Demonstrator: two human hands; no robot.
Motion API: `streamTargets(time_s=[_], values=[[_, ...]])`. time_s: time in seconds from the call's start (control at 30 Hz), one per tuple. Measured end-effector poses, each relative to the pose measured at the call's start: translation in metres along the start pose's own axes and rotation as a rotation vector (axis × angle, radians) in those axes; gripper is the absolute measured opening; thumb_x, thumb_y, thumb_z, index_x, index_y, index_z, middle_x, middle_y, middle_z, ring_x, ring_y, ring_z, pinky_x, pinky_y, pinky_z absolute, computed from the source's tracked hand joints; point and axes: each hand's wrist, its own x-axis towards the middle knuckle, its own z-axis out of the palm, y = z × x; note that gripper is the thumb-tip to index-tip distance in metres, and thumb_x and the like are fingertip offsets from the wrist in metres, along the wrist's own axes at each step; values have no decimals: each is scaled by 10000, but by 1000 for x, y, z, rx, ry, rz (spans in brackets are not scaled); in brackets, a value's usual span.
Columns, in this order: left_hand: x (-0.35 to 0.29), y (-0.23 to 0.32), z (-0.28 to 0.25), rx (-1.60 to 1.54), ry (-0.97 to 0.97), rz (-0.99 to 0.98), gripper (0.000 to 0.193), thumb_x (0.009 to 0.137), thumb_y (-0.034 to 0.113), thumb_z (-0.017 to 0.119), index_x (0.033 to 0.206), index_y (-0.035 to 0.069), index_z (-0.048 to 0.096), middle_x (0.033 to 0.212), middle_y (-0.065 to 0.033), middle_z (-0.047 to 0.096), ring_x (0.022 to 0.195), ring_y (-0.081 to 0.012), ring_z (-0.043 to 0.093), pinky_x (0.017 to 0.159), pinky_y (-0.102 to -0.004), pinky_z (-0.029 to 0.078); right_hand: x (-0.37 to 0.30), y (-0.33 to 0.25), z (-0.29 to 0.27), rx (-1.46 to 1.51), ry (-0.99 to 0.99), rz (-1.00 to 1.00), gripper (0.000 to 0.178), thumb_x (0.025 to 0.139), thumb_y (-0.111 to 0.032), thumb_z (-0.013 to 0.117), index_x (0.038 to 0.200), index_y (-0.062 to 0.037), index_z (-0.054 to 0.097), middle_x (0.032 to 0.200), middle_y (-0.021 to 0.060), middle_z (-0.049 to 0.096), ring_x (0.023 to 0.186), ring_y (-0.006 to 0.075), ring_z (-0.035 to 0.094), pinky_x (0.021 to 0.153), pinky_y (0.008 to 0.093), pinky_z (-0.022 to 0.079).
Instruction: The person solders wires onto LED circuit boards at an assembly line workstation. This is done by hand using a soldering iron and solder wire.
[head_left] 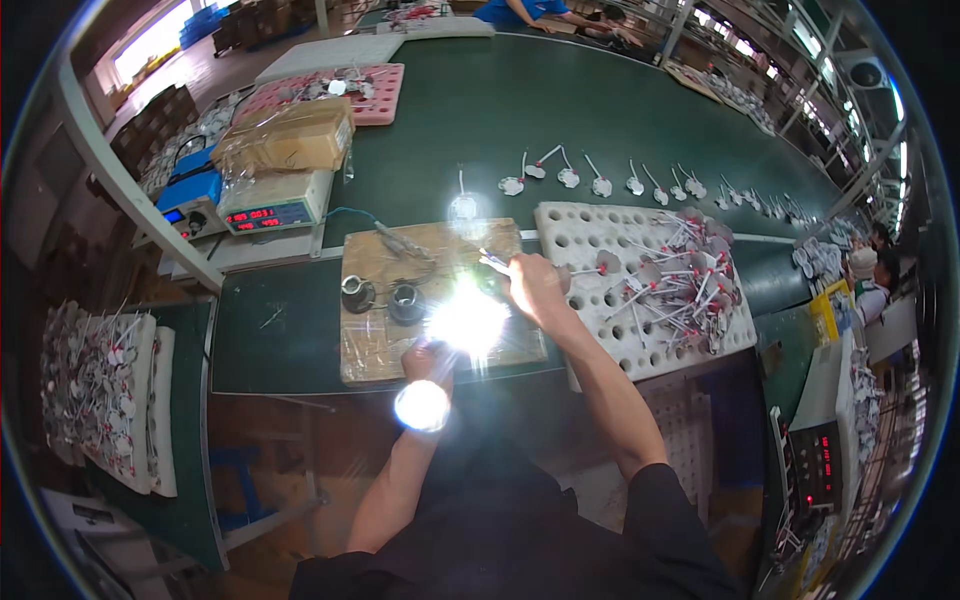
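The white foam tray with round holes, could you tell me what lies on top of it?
On the white foam tray, small disc parts with wire leads are piled toward its right side. Holes beneath the pile are covered.

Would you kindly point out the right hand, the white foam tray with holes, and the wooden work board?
right hand (pixel 535 285): head view, back of hand.
white foam tray (pixel 585 238): head view, bare upper-left part.
wooden work board (pixel 375 345): head view, bare lower-left surface.

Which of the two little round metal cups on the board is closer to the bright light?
The right-hand cup, the darker one. It sits right beside the glare on the wooden board, while the shinier ring-shaped cup stands farther left.
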Motion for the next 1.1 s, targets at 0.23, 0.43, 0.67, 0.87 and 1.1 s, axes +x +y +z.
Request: streamTargets(time_s=[0.23,0.43,0.67,0.87,1.1], values=[[18,-40,-8,-398,32,10,110,829,-69,668,901,13,652,773,-4,628,662,-78,569,580,-242,476,-4,-2,1,34,44,-9,80,745,-35,609,769,19,664,733,243,658,715,404,675,689,468,553],[9,-25,-3,-261,36,68,92,831,-66,657,878,11,642,766,11,624,653,-74,562,583,-237,476,-5,2,0,35,58,5,85,746,-43,611,768,21,663,727,245,655,714,406,673,684,470,551],[-3,-20,-14,-93,20,115,90,835,-47,671,903,10,655,789,-5,650,689,-65,580,604,-233,484,3,-7,-9,-115,-197,50,119,773,-117,629,800,-22,695,774,190,681,761,381,680,658,489,546],[-19,33,6,-88,-36,194,109,872,-10,676,979,-6,657,837,-18,674,760,-62,611,679,-228,508,-3,21,3,-137,-56,61,156,795,-126,628,769,25,660,763,252,655,747,435,651,657,514,515],[-6,3,3,-332,-61,181,66,896,15,669,954,-13,654,832,-14,675,745,-60,610,685,-226,506,-5,-33,-43,-13,-50,-61,113,795,-16,551,774,60,632,760,283,633,759,455,641,659,515,506]])
